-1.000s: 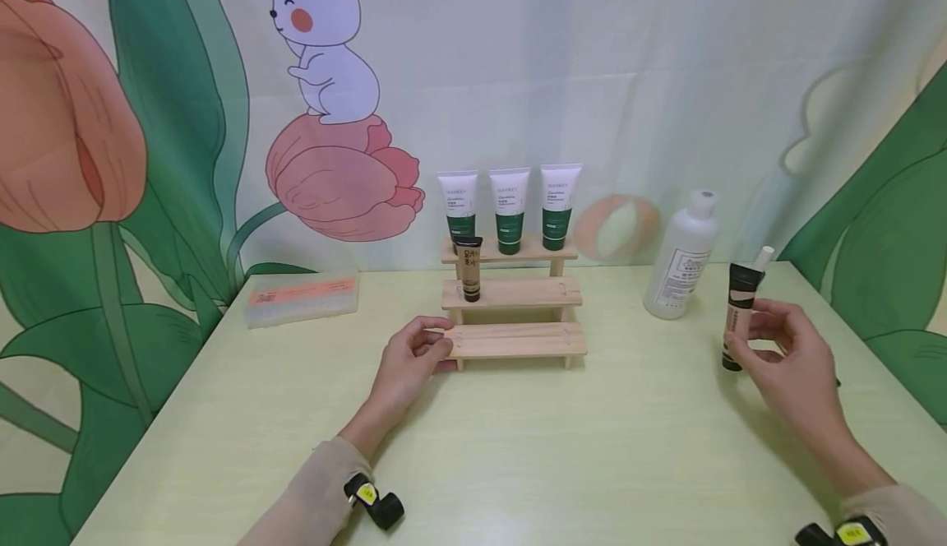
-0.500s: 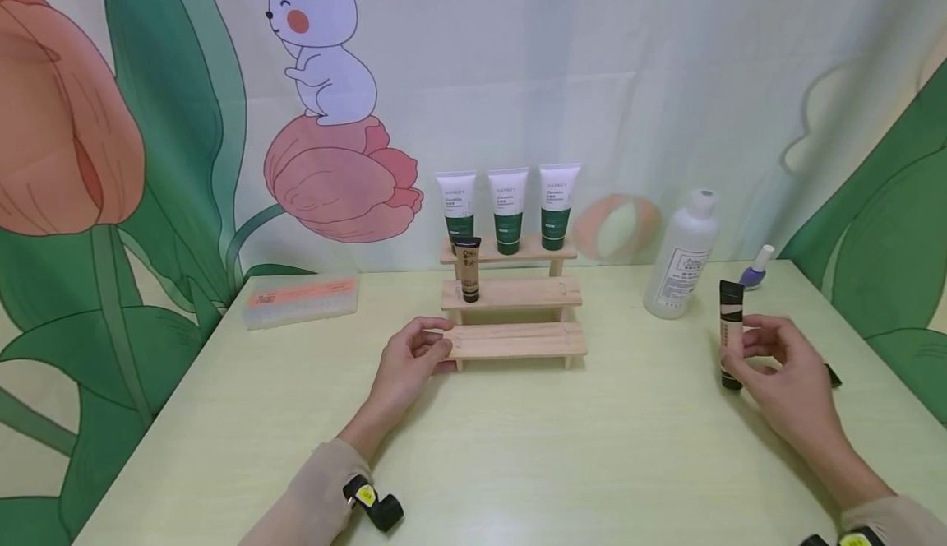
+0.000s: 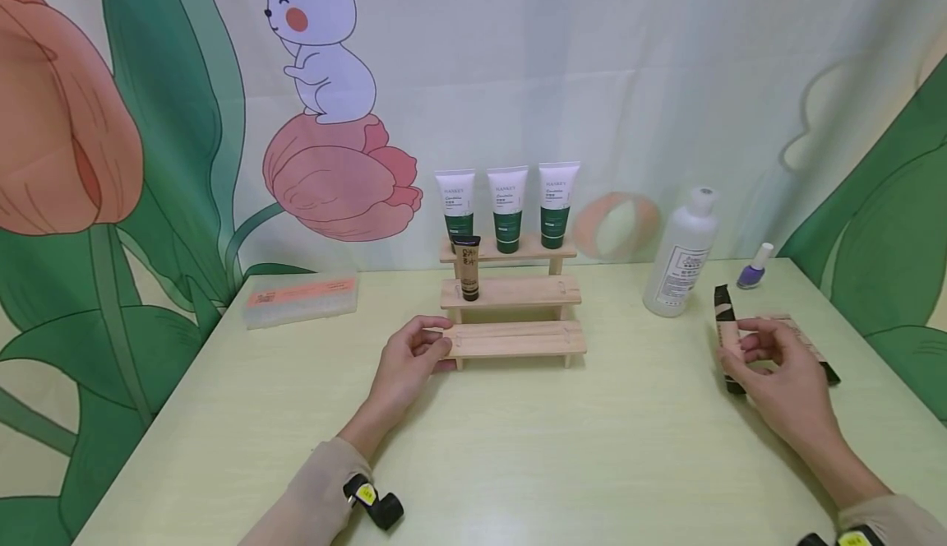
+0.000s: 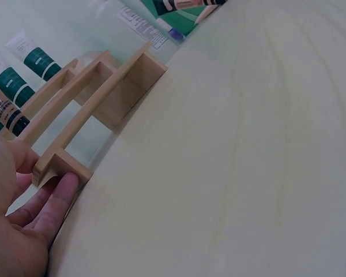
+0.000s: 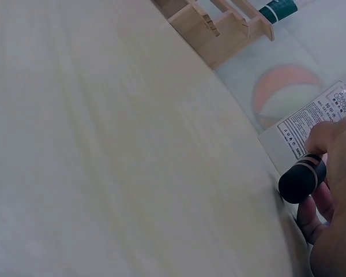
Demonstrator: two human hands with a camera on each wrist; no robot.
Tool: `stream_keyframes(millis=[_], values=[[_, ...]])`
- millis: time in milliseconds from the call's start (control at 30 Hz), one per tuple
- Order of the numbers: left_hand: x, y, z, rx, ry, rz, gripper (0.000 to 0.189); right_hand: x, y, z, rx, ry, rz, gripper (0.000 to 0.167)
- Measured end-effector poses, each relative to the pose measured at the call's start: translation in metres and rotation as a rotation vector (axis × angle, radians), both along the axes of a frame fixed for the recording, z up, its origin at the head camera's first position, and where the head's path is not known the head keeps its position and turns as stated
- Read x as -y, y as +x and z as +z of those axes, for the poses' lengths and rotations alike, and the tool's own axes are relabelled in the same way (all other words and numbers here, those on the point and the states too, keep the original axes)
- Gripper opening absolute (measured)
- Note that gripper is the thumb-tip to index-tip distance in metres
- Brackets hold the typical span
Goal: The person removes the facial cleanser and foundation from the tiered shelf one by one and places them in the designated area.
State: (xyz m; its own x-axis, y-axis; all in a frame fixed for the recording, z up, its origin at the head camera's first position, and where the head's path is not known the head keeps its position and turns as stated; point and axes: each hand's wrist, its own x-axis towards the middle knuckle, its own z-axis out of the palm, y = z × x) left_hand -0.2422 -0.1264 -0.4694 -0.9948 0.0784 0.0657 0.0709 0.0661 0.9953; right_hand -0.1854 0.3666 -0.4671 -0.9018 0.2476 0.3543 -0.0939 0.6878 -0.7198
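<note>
My left hand point(image 3: 403, 365) grips the left end of the lowest step of a three-step wooden display rack point(image 3: 518, 340). In the left wrist view, the thumb is over the step and fingers point(image 4: 60, 199) are under it. On the right, my right hand point(image 3: 792, 377) pinches a pink-beige cosmetic tube point(image 3: 728, 334) between thumb and fingers. The tube stands on its black cap point(image 5: 300, 182) side, its crimped end up and leaning slightly left, close over the table. A small gold tube point(image 3: 469, 270) stands at the left of the middle step.
Three white-and-green tubes point(image 3: 508, 209) stand on the top step. A white bottle point(image 3: 681, 254) and a purple nail polish bottle point(image 3: 755, 268) are at the back right. Another pink-beige tube point(image 3: 824, 365) lies behind the right hand. A flat translucent case point(image 3: 302, 301) lies at the back left.
My right hand has moved the pink-beige tube slightly left and down, and its top now leans left. The nail polish bottle and lying tube show more fully. My left hand stays on the rack.
</note>
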Motion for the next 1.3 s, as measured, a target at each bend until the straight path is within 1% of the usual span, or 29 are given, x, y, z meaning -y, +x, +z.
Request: stream_keyframes(millis=[133, 267, 667, 867, 1067, 1167, 1300], values=[[0.0004, 0.0001, 0.0004, 0.004, -0.007, 0.010, 0.026, 0.0014, -0.0026, -0.0017, 0.029, 0.032, -0.018, 0.053], [0.0011, 0.0005, 0.0005, 0.005, -0.007, 0.014, 0.026, 0.0030, -0.0038, -0.0023, 0.039, 0.054, -0.027, 0.051], [0.0011, 0.0000, 0.0000, -0.002, 0.002, 0.004, 0.026, 0.0029, -0.0027, -0.0016, 0.094, 0.112, -0.026, 0.046], [0.0011, -0.0003, -0.0001, -0.003, 0.003, 0.001, 0.026, 0.0023, -0.0029, -0.0032, 0.089, 0.089, -0.020, 0.050], [0.0006, 0.0001, -0.0006, 0.001, -0.007, 0.000, 0.025, 0.0023, -0.0028, -0.0039, 0.117, 0.062, -0.038, 0.060], [0.0003, -0.0002, -0.0004, -0.003, -0.004, -0.002, 0.026, 0.0019, -0.0023, -0.0034, 0.093, 0.061, -0.037, 0.060], [0.0000, -0.0006, -0.0002, -0.003, -0.003, -0.001, 0.026, 0.0012, -0.0004, -0.0013, 0.020, 0.064, -0.028, 0.055]])
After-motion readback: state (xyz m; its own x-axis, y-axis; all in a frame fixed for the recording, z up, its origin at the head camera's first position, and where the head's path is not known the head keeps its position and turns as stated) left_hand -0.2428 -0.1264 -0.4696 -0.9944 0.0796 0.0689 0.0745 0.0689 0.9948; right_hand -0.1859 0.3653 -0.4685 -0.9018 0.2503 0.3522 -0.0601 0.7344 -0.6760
